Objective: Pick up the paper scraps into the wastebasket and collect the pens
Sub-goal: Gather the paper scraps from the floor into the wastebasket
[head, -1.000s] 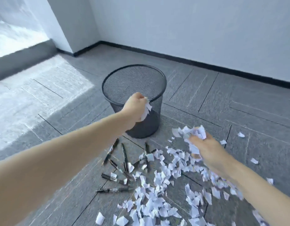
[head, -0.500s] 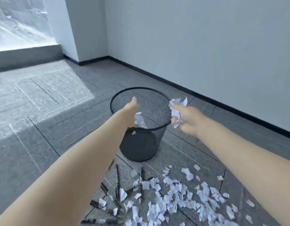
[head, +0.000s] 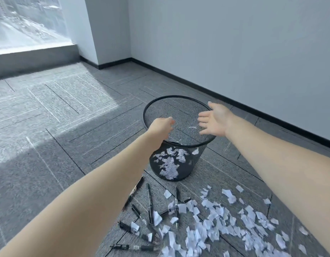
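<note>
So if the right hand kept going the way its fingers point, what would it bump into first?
Probably the left hand. The right hand is open over the wastebasket, fingers pointing leftward across its mouth toward the other hand. Depth is hard to judge, so it might pass by and meet the far rim instead.

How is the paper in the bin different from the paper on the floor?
The scraps in the wastebasket sit bunched together behind its black mesh wall, while the scraps on the floor lie spread out on the grey carpet. The scraps in the wastebasket have no pens showing among them; the scraps on the floor lie mixed with black pens. Both are small torn white bits.
</note>
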A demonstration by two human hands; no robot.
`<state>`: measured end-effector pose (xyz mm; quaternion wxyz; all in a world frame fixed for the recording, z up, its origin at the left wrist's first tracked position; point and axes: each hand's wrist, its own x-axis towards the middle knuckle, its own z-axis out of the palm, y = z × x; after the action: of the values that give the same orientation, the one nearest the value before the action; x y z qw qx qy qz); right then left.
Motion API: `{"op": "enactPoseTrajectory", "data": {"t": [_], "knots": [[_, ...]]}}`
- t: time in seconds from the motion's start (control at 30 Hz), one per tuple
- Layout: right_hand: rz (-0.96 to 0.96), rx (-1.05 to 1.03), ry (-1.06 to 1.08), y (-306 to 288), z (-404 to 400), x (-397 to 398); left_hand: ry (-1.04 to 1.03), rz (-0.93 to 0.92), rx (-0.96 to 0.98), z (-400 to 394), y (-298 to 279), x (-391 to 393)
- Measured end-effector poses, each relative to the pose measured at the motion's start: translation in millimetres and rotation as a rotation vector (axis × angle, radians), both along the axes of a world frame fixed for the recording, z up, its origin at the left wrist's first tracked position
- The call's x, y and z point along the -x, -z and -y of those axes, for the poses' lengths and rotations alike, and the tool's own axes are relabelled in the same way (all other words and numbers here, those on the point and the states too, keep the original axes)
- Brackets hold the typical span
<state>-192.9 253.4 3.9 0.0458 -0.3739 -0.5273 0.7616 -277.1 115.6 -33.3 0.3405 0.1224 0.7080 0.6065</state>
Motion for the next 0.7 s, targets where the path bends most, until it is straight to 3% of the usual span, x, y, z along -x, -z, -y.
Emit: {"op": "enactPoseTrajectory", "data": {"t": [0.2,0.3,0.37,0.43,0.53,0.63,0.7], "knots": [[-0.115,-0.228,0.172,22.4,26.9,-27.2,0.114,-0.708,0.04,30.1,16.1,-39.0],[-0.097,-0.366,0.22,51.6,49.5,-67.3,0.463,-0.965,0.152,47.2,53.2,-69.2],[-0.035,-0.447,0.172,77.5,60.9,-94.3,0.707,-0.964,0.347,57.9,91.8,-76.9],[0.081,-0.484,0.09,106.8,67.9,-119.0,0.816,-0.903,0.515,62.6,129.5,-78.2],[0.366,-0.411,-0.183,153.8,73.4,-159.2,0.869,-0.814,0.662,61.1,165.4,-75.6],[0.586,-0.409,-0.489,185.8,82.2,-203.5,0.796,-0.79,0.729,54.6,192.1,-68.3],[0.653,-0.397,-0.535,195.3,88.0,-231.1,0.768,-0.775,0.76,44.3,209.6,-66.3]]}}
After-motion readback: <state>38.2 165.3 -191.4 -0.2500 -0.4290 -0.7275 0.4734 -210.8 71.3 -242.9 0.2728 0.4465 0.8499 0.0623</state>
